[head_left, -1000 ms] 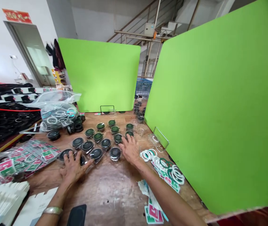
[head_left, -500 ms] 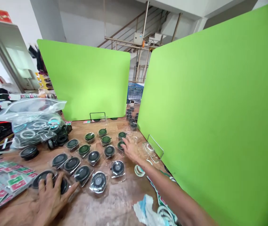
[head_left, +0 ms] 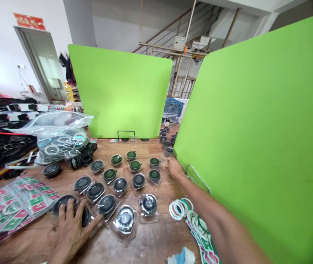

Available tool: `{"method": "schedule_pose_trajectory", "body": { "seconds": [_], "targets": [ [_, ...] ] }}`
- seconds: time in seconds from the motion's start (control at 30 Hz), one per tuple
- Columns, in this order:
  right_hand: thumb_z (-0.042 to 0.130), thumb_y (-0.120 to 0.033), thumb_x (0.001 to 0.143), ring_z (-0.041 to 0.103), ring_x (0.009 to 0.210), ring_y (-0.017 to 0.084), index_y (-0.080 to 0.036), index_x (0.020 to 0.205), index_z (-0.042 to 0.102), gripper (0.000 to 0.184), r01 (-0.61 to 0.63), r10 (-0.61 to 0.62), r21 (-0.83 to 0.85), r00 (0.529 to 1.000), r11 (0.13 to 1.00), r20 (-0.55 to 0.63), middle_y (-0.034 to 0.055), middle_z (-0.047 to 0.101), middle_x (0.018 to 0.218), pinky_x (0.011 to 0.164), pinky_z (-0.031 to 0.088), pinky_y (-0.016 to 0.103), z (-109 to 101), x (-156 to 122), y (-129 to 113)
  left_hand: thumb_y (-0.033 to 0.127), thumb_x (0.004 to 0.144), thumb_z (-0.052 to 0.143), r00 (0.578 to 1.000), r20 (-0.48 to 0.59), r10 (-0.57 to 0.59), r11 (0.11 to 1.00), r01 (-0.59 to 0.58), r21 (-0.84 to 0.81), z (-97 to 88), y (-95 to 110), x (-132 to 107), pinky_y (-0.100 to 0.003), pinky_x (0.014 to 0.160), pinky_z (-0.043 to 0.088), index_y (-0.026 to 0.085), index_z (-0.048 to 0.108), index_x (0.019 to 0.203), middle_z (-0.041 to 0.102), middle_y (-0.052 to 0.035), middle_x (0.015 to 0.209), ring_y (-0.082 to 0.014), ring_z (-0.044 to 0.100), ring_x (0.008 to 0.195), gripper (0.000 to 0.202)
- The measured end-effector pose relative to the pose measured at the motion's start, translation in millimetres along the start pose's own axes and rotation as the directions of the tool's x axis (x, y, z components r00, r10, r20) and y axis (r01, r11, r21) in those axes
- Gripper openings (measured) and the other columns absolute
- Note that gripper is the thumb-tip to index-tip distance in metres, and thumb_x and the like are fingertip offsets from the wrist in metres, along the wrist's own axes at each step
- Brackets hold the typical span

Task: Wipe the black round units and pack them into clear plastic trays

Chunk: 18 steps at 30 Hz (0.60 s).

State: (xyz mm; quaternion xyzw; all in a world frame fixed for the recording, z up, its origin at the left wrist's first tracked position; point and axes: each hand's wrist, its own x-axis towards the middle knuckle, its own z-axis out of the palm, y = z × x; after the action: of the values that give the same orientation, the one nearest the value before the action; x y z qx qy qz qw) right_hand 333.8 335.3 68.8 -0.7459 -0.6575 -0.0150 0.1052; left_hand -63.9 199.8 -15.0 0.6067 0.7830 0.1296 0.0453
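Head view: we've got our L hand (head_left: 69,233) spread over a black round disc in clear film (head_left: 62,202), front-left of tabletop (head_left: 156,244); can't tell if it's gripping. R hand (head_left: 175,168) looks open, empty, just beside green-topped disc packets (head_left: 154,175). Discs look light, stiff, film slippery; best pinched by rim.

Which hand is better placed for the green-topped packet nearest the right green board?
Right, likely: the right hand lies just beside that green-topped packet, while the left hand rests on black discs at the near left.
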Motion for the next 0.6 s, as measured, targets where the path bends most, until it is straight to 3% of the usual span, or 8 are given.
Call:
{"method": "schedule_pose_trajectory", "body": {
  "seconds": [0.13, 0.2, 0.27, 0.4, 0.43, 0.5, 0.53, 0.6],
  "targets": [
    [0.031, -0.025, 0.098, 0.06, 0.085, 0.011, -0.01, 0.112, 0.055, 0.031, 0.093, -0.092, 0.003, 0.993, 0.996, -0.077, 0.0048, 0.059, 0.101, 0.076, 0.048, 0.028, -47.7, -27.8, -2.2, 0.066, 0.071, 0.04, 1.0, -0.003, 0.004, 1.0, -0.004, -0.026, -4.1, 3.5, -0.9, -0.067, 0.093, 0.029, 0.017, 0.042, 0.135, 0.017, -0.0213, 0.15, -0.0434, 0.007, 0.137, 0.081],
    [0.027, -0.019, 0.097, 0.059, 0.086, 0.011, -0.011, 0.111, 0.056, 0.034, 0.229, -0.227, 0.015, 0.971, 0.973, -0.068, 0.0044, 0.06, 0.099, 0.076, 0.044, 0.025, -66.7, -63.2, -10.5, 0.068, 0.071, 0.04, 1.0, -0.008, 0.014, 1.0, -0.014, -0.027, -6.1, 4.8, -1.7, -0.068, 0.093, 0.028, 0.018, 0.04, 0.135, 0.016, -0.0222, 0.149, -0.0442, 0.007, 0.137, 0.082],
    [0.037, -0.014, 0.092, 0.057, 0.086, 0.012, -0.016, 0.105, 0.059, 0.026, 0.405, -0.404, 0.042, 0.914, 0.914, -0.018, 0.0018, 0.063, 0.096, 0.075, 0.042, 0.022, -75.3, -113.6, -24.2, 0.069, 0.072, 0.039, 1.0, -0.017, 0.015, 1.0, -0.015, -0.022, -8.2, 6.7, -2.4, -0.068, 0.093, 0.027, 0.018, 0.038, 0.136, 0.016, -0.0226, 0.149, -0.0441, 0.007, 0.137, 0.082],
    [0.056, -0.009, 0.078, 0.057, 0.074, 0.014, -0.027, 0.093, 0.062, 0.024, 0.665, -0.67, 0.082, 0.735, 0.743, 0.108, -0.0027, 0.064, 0.086, 0.059, 0.042, 0.022, -58.6, -221.5, -58.0, 0.071, 0.073, 0.035, 1.0, -0.001, 0.002, 1.0, -0.002, 0.002, -14.1, 11.8, -4.4, -0.067, 0.097, 0.023, 0.02, 0.038, 0.136, 0.017, -0.0209, 0.149, -0.0427, 0.009, 0.136, 0.081],
    [0.056, -0.011, 0.079, 0.057, 0.071, 0.015, -0.025, 0.094, 0.061, 0.021, 0.752, -0.752, 0.07, 0.643, 0.656, 0.146, -0.0008, 0.064, 0.085, 0.056, 0.042, 0.024, -50.0, -241.2, -65.5, 0.072, 0.074, 0.033, 1.0, 0.001, -0.001, 1.0, 0.001, 0.007, -15.4, 12.6, -4.9, -0.068, 0.097, 0.022, 0.021, 0.039, 0.136, 0.017, -0.0203, 0.149, -0.0424, 0.01, 0.136, 0.081],
    [0.055, -0.016, 0.083, 0.058, 0.072, 0.018, -0.022, 0.095, 0.059, 0.014, 0.823, -0.815, 0.051, 0.549, 0.566, 0.187, 0.0025, 0.063, 0.087, 0.058, 0.046, 0.028, -34.5, -265.6, -77.2, 0.073, 0.074, 0.029, 1.0, -0.003, -0.001, 1.0, 0.001, 0.016, -16.6, 13.0, -5.7, -0.069, 0.096, 0.022, 0.022, 0.04, 0.135, 0.019, -0.0192, 0.148, -0.0422, 0.012, 0.136, 0.079],
    [0.054, -0.017, 0.084, 0.059, 0.075, 0.02, -0.021, 0.097, 0.058, 0.014, 0.837, -0.825, 0.039, 0.53, 0.546, 0.195, 0.004, 0.063, 0.089, 0.061, 0.048, 0.031, -29.7, -270.5, -80.8, 0.073, 0.075, 0.028, 1.0, -0.014, 0.006, 1.0, -0.006, 0.019, -16.5, 12.6, -5.9, -0.07, 0.096, 0.022, 0.022, 0.041, 0.134, 0.02, -0.019, 0.148, -0.0423, 0.013, 0.135, 0.079],
    [0.053, -0.021, 0.086, 0.059, 0.084, 0.023, -0.022, 0.106, 0.055, 0.02, 0.832, -0.82, 0.024, 0.542, 0.555, 0.183, 0.0057, 0.062, 0.099, 0.072, 0.05, 0.038, -29.2, -268.8, -82.4, 0.074, 0.075, 0.027, 0.999, -0.034, 0.029, 0.999, -0.028, 0.022, -15.5, 11.4, -5.7, -0.069, 0.096, 0.024, 0.022, 0.041, 0.134, 0.022, -0.0196, 0.146, -0.0432, 0.015, 0.134, 0.08]
  ]
}}
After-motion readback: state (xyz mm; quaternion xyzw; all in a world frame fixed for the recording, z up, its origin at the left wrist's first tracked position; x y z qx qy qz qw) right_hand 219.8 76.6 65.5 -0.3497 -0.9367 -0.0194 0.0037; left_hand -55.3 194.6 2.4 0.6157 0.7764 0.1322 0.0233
